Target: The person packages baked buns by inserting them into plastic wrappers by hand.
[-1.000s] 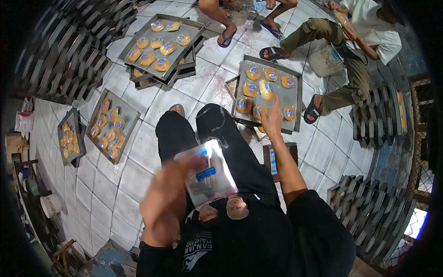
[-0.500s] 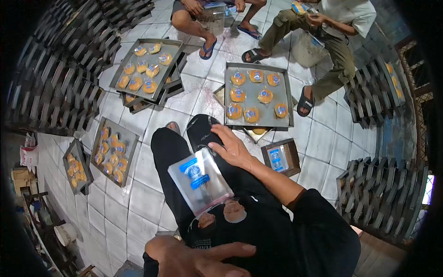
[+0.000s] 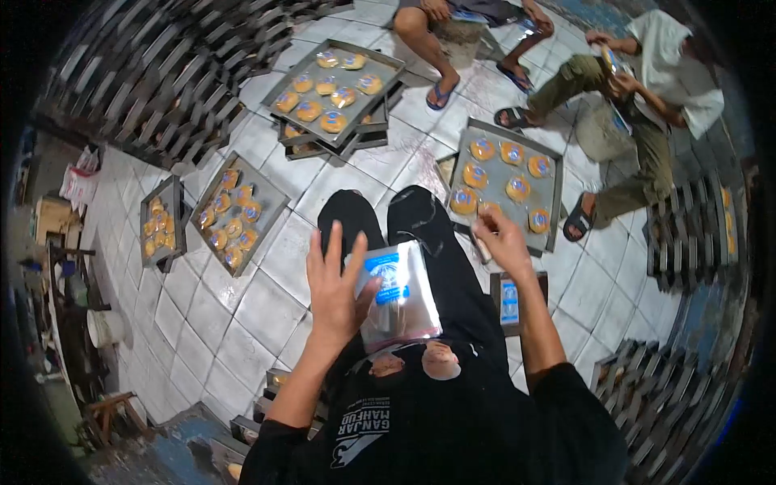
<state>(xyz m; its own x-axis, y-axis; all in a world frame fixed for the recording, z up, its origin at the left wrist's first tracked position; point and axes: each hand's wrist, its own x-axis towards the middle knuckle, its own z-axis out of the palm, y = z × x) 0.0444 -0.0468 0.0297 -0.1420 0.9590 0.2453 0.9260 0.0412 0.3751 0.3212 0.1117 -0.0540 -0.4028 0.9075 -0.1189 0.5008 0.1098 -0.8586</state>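
A stack of clear plastic bags (image 3: pixel 408 303) with a blue printed label lies on my lap. My left hand (image 3: pixel 335 283) is at its left side, fingers spread, with the thumb over the label. My right hand (image 3: pixel 508 246) reaches to the near edge of a metal tray (image 3: pixel 552 182) of wrapped buns. Its fingers are curled together beside a wrapped bun (image 3: pixel 464 201). Something pale shows at the fingertips, but what they hold is hidden. Near my right forearm sits a small box (image 3: pixel 509 303) holding blue-labelled bags.
Stacked trays of wrapped buns (image 3: pixel 332 93) stand ahead to the left. Two more trays (image 3: pixel 240 214) (image 3: pixel 164 222) lie on the tiled floor at left. Dark stacked trays (image 3: pixel 153 81) line the sides. Two people sit opposite, one with a bun in hand.
My left hand has risen from near my body to the bag stack. The right hand has left my knee for the tray edge, its fingers now curled. The camera view has turned.
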